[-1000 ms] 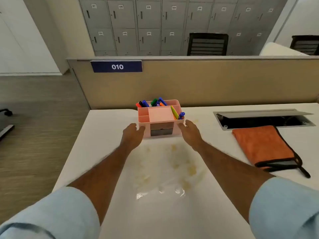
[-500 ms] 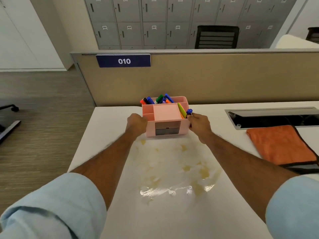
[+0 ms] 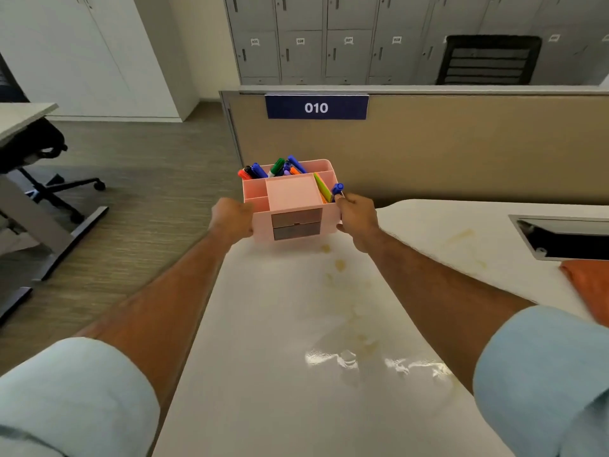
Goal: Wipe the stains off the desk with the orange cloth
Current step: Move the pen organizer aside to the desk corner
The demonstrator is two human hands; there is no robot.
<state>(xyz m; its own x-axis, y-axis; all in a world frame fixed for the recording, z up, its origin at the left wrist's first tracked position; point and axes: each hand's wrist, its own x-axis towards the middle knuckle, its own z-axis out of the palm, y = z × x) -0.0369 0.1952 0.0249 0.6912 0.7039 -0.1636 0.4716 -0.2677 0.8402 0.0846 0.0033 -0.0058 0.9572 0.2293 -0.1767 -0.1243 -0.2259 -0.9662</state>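
A pink desk organizer (image 3: 291,199) full of coloured markers is held at the desk's far left corner. My left hand (image 3: 230,217) grips its left side and my right hand (image 3: 356,219) grips its right side. Yellowish stains (image 3: 339,265) and a wet shiny patch (image 3: 349,357) spread over the white desk (image 3: 263,407) between my forearms. More staining (image 3: 461,235) shows further right. The orange cloth (image 3: 590,288) lies at the right edge of the view, mostly cut off.
A tan partition (image 3: 461,150) with a blue "010" sign (image 3: 316,107) stands behind the desk. An open cable tray (image 3: 566,237) sits in the desk at right. An office chair base (image 3: 56,189) and another desk's leg stand on the floor at left.
Both hands closed on the organizer's sides and carried it toward the desk's far left corner. The view swung left, so the cloth slid to the right edge.
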